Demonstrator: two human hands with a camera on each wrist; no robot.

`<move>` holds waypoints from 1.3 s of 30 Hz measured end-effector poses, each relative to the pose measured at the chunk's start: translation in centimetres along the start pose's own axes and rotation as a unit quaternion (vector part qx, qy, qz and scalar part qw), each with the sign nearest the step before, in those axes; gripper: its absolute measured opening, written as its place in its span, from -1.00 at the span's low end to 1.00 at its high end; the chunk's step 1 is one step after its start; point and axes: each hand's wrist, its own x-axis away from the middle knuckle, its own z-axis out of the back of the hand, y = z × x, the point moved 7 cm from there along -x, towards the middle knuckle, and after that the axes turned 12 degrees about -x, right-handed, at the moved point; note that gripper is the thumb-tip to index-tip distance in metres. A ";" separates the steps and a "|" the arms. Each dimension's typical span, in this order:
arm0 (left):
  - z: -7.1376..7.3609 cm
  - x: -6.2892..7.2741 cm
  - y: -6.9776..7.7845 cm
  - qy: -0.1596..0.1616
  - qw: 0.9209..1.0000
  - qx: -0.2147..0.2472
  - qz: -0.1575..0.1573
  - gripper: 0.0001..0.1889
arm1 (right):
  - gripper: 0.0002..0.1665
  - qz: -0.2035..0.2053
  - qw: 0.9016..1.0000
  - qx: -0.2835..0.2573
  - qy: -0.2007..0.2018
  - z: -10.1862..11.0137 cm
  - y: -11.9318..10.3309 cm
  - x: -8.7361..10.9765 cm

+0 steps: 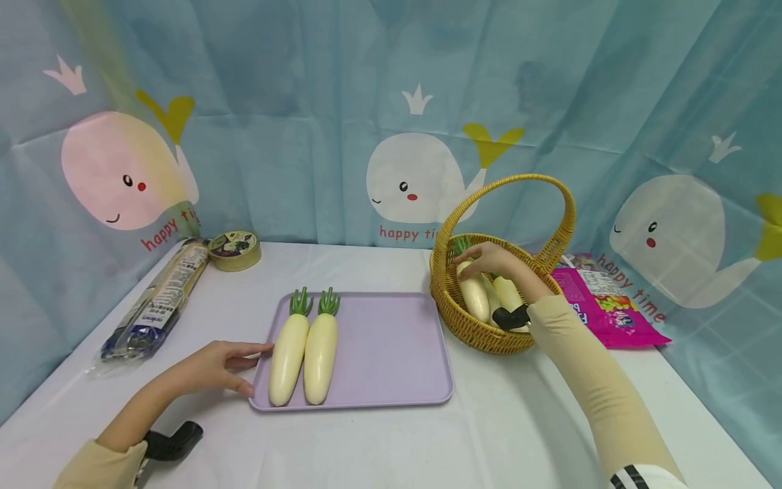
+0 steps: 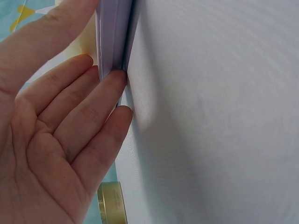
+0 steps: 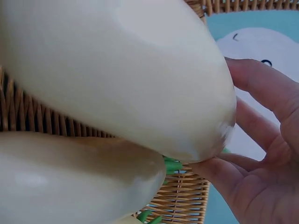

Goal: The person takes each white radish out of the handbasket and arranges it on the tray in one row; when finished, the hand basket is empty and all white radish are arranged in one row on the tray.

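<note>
Right hand (image 1: pixel 493 261) grips radish (image 1: pixel 474 300) in basket (image 1: pixel 462 324): likely slick, hold mid-body. Relaxed left hand (image 1: pixel 210 367) touches tray (image 1: pixel 391 346) at left edge.

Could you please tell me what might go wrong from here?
The smooth white radish could slip from the grip of the right hand, which seems to hold it near one end. Lifted out, it might knock the arched handle of the wicker basket. The left hand touches the lilac tray, so a nudge could roll its two radishes.
</note>
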 end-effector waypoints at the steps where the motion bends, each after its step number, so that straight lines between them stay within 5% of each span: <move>1: 0.0 0.0 0.0 0.000 1.000 0.000 0.000 -0.21 | -0.42 -0.001 1.000 -0.005 0.003 0.1 0.0 0.1; 16: -0.1 0.0 -0.3 -0.002 1.000 0.003 0.003 -0.21 | -0.31 -0.027 0.995 -0.091 0.013 1.2 0.0 2.1; 39: -0.1 -0.1 -0.1 -0.003 1.000 -0.007 0.008 -0.20 | -0.24 0.023 0.983 -0.181 0.002 1.4 -2.1 6.7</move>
